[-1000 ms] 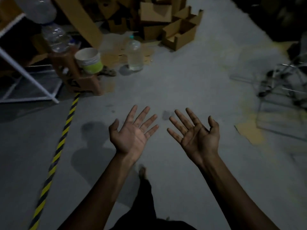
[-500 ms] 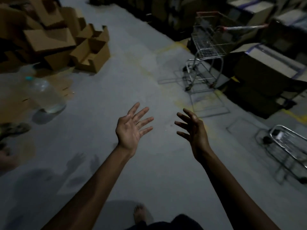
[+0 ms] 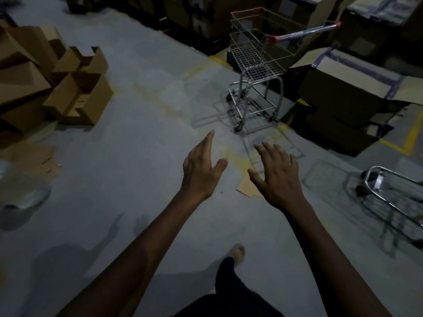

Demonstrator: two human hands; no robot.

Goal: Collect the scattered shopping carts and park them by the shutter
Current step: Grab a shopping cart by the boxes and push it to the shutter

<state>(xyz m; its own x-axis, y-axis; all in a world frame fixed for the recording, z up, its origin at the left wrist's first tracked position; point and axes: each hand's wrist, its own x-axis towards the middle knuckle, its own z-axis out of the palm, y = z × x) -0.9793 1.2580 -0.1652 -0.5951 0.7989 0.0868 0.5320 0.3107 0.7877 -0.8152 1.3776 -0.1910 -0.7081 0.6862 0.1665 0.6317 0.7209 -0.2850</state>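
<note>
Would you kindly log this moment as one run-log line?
left hand: open, empty; right hand: open, empty; upright cart: ahead, untouched; second cart: right edge, blurred

Dim, bluish light; the floor (image 3: 137, 156) is the brightest surface, the stacked boxes (image 3: 332, 124) at 2 o'clock nearly black. The upright cart (image 3: 256, 60) throws wire-grid shadows toward 9 and 6 o'clock, so light comes from more than one side. A soft body shadow lies at 7 o'clock. The second cart (image 3: 389, 203) at 4 o'clock and the bottle (image 3: 25, 193) at 9 o'clock are motion-blurred.
</note>
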